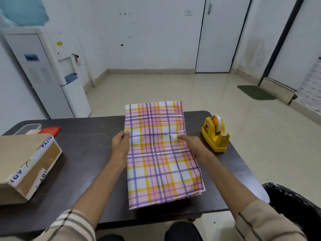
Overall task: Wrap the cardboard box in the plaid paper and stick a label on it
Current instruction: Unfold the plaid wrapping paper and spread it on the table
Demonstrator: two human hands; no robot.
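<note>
1. Both hands hold the folded plaid paper by its sides.
2. Left hand pinches the left edge, with the thumb on top and the fingers under the paper.
3. Right hand pinches the right edge, with one fingertip on top next to a white crease.
4. The paper is in the middle of the dark table, and its far end sticks out past the far edge of the table.
5. The cardboard box sits on the left side of the table, well apart from the paper.
6. A yellow tape holder stands on the table, just to the right of the right hand.
7. A clear tub and a red lid lie behind the box.
</note>
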